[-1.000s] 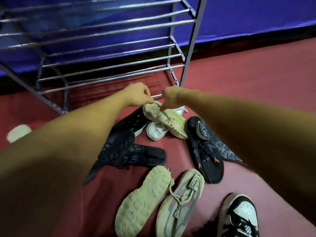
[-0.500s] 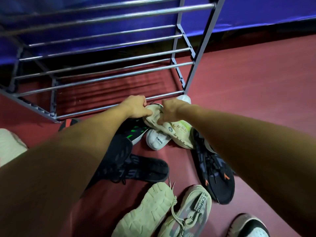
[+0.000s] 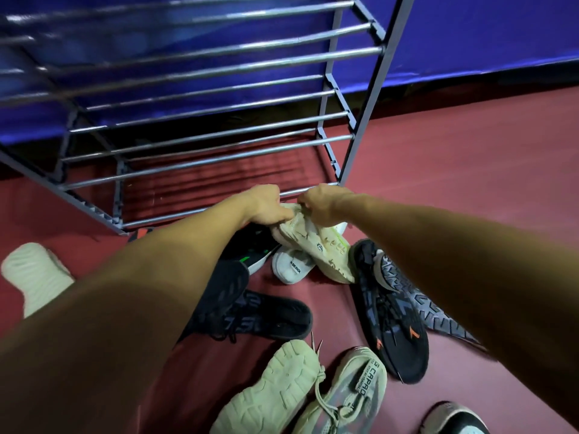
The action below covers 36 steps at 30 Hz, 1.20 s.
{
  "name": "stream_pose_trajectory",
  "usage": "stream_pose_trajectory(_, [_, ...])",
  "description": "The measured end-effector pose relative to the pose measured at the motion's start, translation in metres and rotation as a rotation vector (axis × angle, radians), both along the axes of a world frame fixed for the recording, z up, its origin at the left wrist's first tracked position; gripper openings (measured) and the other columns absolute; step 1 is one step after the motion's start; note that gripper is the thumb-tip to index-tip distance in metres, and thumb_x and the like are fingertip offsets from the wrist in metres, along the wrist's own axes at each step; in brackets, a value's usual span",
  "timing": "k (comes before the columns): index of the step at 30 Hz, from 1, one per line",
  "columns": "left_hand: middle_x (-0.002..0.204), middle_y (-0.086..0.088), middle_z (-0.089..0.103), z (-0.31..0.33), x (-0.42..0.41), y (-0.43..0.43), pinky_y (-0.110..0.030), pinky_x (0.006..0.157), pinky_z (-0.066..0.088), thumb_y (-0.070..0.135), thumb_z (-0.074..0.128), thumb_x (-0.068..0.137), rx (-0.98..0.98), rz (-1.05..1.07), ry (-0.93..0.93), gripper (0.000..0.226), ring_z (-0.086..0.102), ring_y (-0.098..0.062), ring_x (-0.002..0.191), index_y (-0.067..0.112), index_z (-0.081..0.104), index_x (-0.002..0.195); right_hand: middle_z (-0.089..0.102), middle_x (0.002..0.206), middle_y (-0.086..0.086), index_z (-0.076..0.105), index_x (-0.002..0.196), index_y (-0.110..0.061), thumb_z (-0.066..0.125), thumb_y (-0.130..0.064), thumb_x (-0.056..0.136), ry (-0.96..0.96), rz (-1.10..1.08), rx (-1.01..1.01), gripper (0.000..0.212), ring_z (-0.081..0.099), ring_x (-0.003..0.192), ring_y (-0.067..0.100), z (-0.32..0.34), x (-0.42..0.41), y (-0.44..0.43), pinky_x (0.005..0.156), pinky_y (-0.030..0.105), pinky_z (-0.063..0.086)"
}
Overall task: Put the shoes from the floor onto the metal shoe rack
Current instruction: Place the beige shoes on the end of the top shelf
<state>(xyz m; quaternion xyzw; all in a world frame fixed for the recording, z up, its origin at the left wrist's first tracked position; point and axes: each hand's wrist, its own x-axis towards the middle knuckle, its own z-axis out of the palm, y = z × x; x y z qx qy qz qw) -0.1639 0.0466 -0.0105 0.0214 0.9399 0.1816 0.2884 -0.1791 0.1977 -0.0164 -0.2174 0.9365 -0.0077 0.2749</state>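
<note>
My left hand point(image 3: 266, 206) and my right hand point(image 3: 322, 203) both grip the far end of a cream sneaker point(image 3: 316, 245), just in front of the lowest front bar of the metal shoe rack point(image 3: 347, 161). The sneaker lies tilted over a white shoe point(image 3: 289, 269) in the pile on the red floor. Around it lie a black shoe with green marks point(image 3: 250, 245), a black sneaker point(image 3: 266, 317), a dark patterned pair point(image 3: 391, 324) at the right, and a pale green pair point(image 3: 297, 389) near me. The rack's shelves hold nothing.
A white sole point(image 3: 34, 274) lies at the left edge. A black-and-white shoe point(image 3: 454, 418) shows at the bottom right. A blue wall point(image 3: 485, 36) stands behind the rack. Bare red floor point(image 3: 470, 158) stretches to the rack's right.
Both hands have tightened on the cream sneaker's end and raised it slightly. The view has tipped closer to the rack and pile.
</note>
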Motion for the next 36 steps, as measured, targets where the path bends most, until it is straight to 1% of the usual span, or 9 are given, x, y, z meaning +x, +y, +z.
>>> stream_pose_trajectory(4, [0.098,-0.008,0.059,0.049,0.023,-0.008,-0.032,0.062,0.037,0.028,0.060,0.088,0.000,0.035,0.054,0.024,0.051,-0.023,0.084,0.009,0.054,0.102,0.063,0.098,0.004,0.063,0.112,-0.015,0.055,-0.024,0.096,0.045,0.046,0.002,0.020,0.062,0.090,0.024,0.043,0.019,-0.010,0.076,0.034,0.052])
stream_pose_trajectory(8, [0.098,-0.013,0.065,0.102,0.044,-0.028,-0.033,0.070,0.042,0.033,0.060,0.089,-0.019,0.107,0.129,0.026,0.054,-0.025,0.083,0.008,0.059,0.093,0.064,0.099,0.002,0.065,0.109,-0.017,0.056,-0.028,0.094,0.122,0.057,-0.021,0.021,0.063,0.089,0.023,0.096,0.043,-0.025,0.079,0.037,0.055])
stream_pose_trajectory(11, [0.092,-0.012,0.064,0.140,0.059,-0.038,-0.032,0.072,0.042,0.041,0.062,0.089,-0.007,0.197,0.198,0.038,0.057,-0.025,0.085,0.004,0.067,0.096,0.057,0.093,0.001,0.064,0.108,-0.019,0.062,-0.029,0.090,0.202,0.045,-0.045,0.021,0.056,0.081,0.023,0.140,0.059,-0.034,0.073,0.036,0.050])
stream_pose_trajectory(13, [0.084,-0.016,0.065,0.161,0.071,-0.043,-0.031,0.066,0.039,0.046,0.064,0.088,0.048,0.283,0.227,0.041,0.053,-0.023,0.077,0.005,0.066,0.085,0.057,0.088,0.000,0.061,0.100,-0.020,0.068,-0.029,0.085,0.238,-0.006,-0.086,0.018,0.054,0.069,0.020,0.165,0.073,-0.038,0.066,0.035,0.048])
stream_pose_trajectory(16, [0.075,-0.009,0.063,0.184,0.091,-0.050,-0.029,0.057,0.038,0.051,0.066,0.083,0.184,0.483,0.282,0.041,0.051,-0.019,0.066,0.011,0.061,0.075,0.063,0.097,0.004,0.056,0.095,-0.020,0.067,-0.029,0.082,0.328,-0.085,-0.192,0.019,0.055,0.078,0.026,0.192,0.091,-0.041,0.068,0.036,0.046])
stream_pose_trajectory(19, [0.078,-0.010,0.066,0.195,0.110,-0.056,-0.024,0.051,0.035,0.034,0.065,0.077,0.442,0.702,0.323,0.029,0.050,-0.018,0.059,0.008,0.067,0.089,0.066,0.109,0.008,0.059,0.102,-0.018,0.059,-0.034,0.087,0.385,-0.070,-0.267,0.022,0.060,0.091,0.029,0.219,0.105,-0.047,0.077,0.039,0.051])
stream_pose_trajectory(24, [0.059,-0.003,0.052,0.211,0.124,-0.051,-0.018,0.041,0.021,0.015,0.054,0.083,0.806,0.915,0.275,0.011,0.042,-0.013,0.037,0.011,0.060,0.091,0.069,0.112,0.005,0.070,0.109,-0.023,0.060,-0.026,0.082,0.502,-0.150,-0.424,0.029,0.063,0.103,0.030,0.261,0.110,-0.058,0.083,0.037,0.053])
stream_pose_trajectory(30, [0.059,-0.005,0.067,0.222,0.129,-0.038,-0.025,0.054,0.036,0.016,0.052,0.083,1.069,0.894,-0.016,0.012,0.057,-0.020,0.064,0.009,0.060,0.088,0.069,0.095,0.006,0.072,0.099,-0.017,0.064,-0.021,0.080,0.660,-0.216,-0.493,0.021,0.064,0.094,0.031,0.272,0.110,-0.041,0.071,0.035,0.050])
stream_pose_trajectory(36, [0.079,-0.009,0.069,0.233,0.132,-0.018,-0.025,0.055,0.031,0.010,0.050,0.074,1.248,0.905,-0.041,0.023,0.064,-0.024,0.067,0.006,0.059,0.095,0.069,0.101,0.005,0.075,0.102,-0.017,0.062,-0.018,0.084,0.754,-0.267,-0.654,0.022,0.045,0.117,0.023,0.280,0.113,-0.015,0.072,0.031,0.037])
